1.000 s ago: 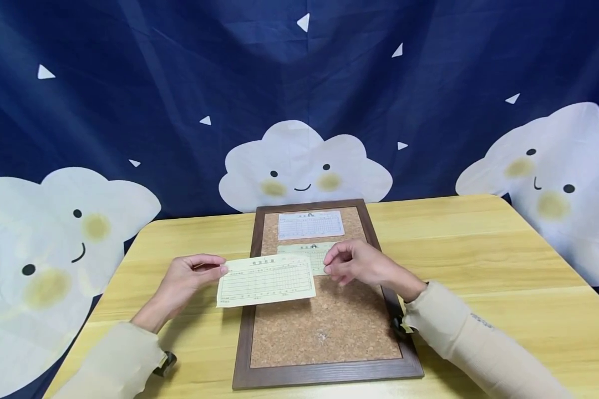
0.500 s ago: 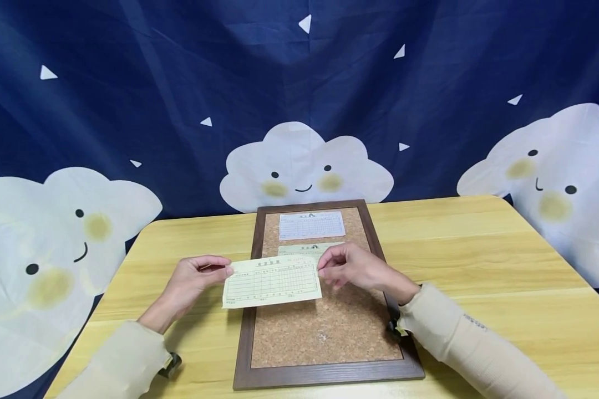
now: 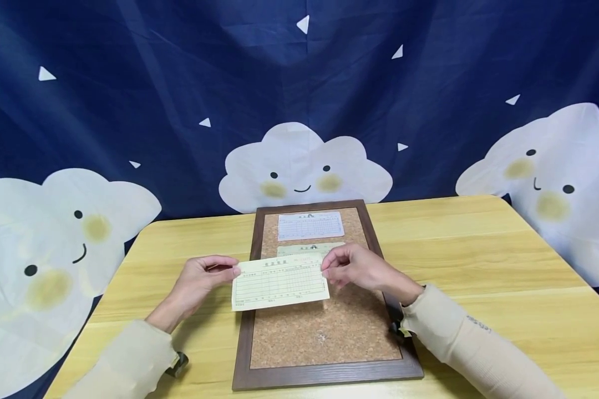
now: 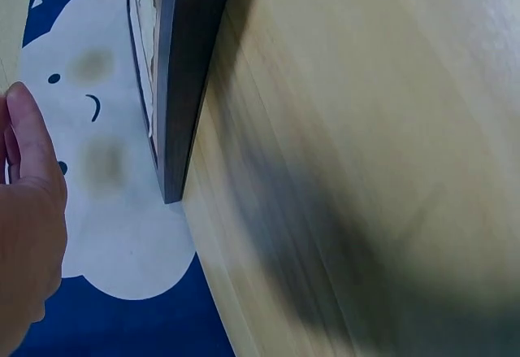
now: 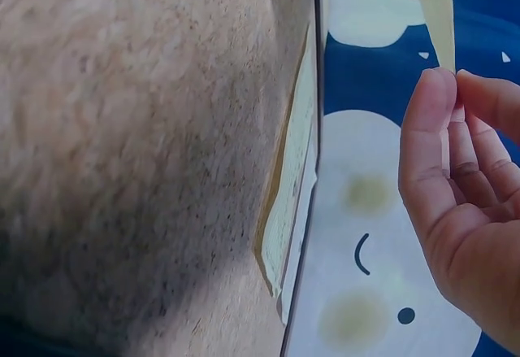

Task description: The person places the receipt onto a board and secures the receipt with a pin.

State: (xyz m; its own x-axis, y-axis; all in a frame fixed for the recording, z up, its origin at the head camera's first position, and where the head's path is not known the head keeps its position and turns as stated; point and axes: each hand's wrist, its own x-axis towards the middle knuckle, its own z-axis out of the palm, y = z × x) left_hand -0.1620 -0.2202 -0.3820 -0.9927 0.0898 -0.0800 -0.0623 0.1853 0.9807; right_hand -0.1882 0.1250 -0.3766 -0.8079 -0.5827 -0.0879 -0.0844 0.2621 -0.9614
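A pale yellow printed form slip (image 3: 279,284) is held up over the framed cork board (image 3: 324,332) in the head view. My left hand (image 3: 199,282) pinches its upper left corner between thumb and fingers. At the upper right edge, my right hand (image 3: 359,271) pinches it too; the right wrist view shows that hand's thumb and index finger (image 5: 463,170) meeting on the paper's edge. Behind the held slip, a second yellow form (image 3: 309,247) lies on the cork, mostly covered. A whitish form (image 3: 311,225) lies at the board's top. In the left wrist view my left hand (image 4: 32,219) shows only in part.
The board's dark wooden frame (image 3: 329,373) lies on a light wood table (image 3: 479,266). Behind the table hangs a dark blue cloth (image 3: 179,66) printed with smiling clouds. A small pale mark (image 3: 321,336) shows on the lower cork.
The slip has moved rightward with my left hand. My right hand, apart from the slip at first, has come to its right edge and now pinches it.
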